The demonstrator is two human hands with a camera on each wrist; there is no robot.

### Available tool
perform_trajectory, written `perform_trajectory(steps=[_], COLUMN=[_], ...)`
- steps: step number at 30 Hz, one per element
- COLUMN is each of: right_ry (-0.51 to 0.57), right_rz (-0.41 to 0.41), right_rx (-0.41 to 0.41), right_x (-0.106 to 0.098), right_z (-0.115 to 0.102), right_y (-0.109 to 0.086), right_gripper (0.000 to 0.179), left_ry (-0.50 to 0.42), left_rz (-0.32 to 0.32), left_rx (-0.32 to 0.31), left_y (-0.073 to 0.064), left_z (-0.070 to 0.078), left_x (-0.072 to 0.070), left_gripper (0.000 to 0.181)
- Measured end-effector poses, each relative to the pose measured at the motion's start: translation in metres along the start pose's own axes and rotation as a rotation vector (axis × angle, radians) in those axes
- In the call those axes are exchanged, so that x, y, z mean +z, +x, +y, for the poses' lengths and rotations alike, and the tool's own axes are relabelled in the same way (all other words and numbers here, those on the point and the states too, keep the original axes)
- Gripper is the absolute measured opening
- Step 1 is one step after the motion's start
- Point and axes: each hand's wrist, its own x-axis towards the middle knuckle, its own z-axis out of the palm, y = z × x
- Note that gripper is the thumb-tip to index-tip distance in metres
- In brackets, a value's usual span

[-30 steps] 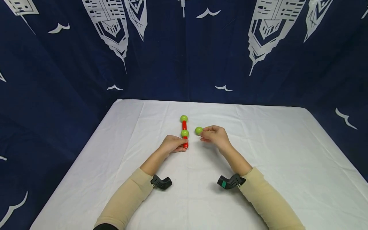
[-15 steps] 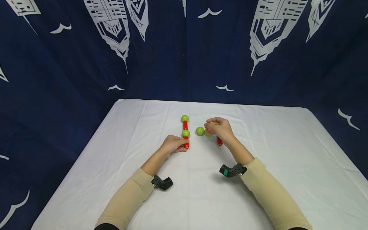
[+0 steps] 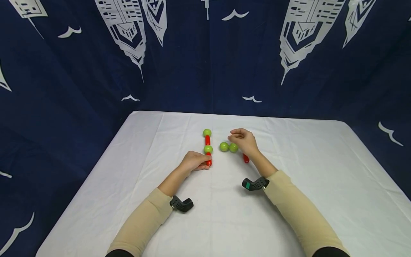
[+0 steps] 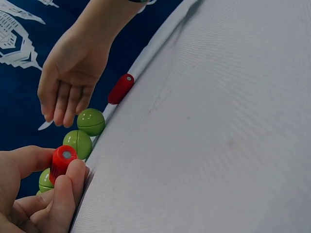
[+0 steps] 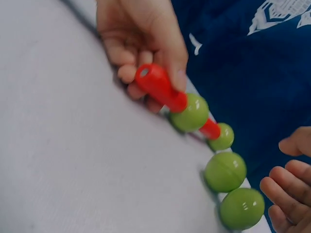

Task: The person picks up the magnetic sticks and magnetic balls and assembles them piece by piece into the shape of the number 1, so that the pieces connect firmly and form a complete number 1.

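My left hand (image 3: pixel 194 161) pinches the near red rod (image 5: pixel 158 82) between thumb and fingers. That rod meets a green ball (image 3: pixel 208 149). Beyond the ball, a second red rod (image 3: pixel 207 140) and another green ball (image 3: pixel 207 132) continue the same straight line. To the right lie two loose green balls (image 3: pixel 224 146) side by side. My right hand (image 3: pixel 245 142) is raised just beside the right-hand green ball (image 4: pixel 91 122), fingers extended and nothing in them. A loose red rod (image 4: pixel 121 89) lies below that hand, partly covered by it in the head view.
A white cloth (image 3: pixel 289 200) covers the table. Behind it hangs a dark blue curtain (image 3: pixel 208 71) with white printed buildings and birds. A black wrist camera (image 3: pixel 181 204) sits on the left forearm and another wrist camera (image 3: pixel 255 184) on the right.
My right hand has drawn back rightward from the loose green ball. A second loose ball and a red rod, hidden before, now show beside it. The left hand keeps its hold.
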Motion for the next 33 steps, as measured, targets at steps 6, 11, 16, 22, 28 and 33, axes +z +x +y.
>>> perform_trajectory(steps=[6,11,16,22,28,33], right_ry=[-0.159,-0.27,-0.379,-0.439,-0.469,-0.459], right_rz=[-0.069,-0.116,-0.125,-0.129,-0.125,-0.107], right_rx=[-0.092,-0.154,-0.21,-0.216,-0.216,-0.231], right_x=[0.005,0.009,0.013,0.016,0.018,0.017], right_z=[0.009,0.019,0.025,0.025,0.022,0.023], right_y=[0.0,0.002,0.003,-0.001,-0.003,-0.003], right_gripper=[0.04,0.043,0.043,0.046,0.045,0.042], left_ry=[0.003,0.004,0.003,0.006,0.005,0.003], left_rz=[-0.003,0.001,0.004,0.0,-0.009,-0.01], left_rx=[0.001,0.006,0.015,0.016,0.014,0.014], left_y=[0.001,0.001,0.001,-0.001,-0.001,-0.001], left_z=[0.0,0.0,0.0,0.0,-0.001,0.0], left_x=[0.0,0.001,0.0,0.0,0.0,0.0], left_gripper=[0.025,0.025,0.025,0.025,0.025,0.024])
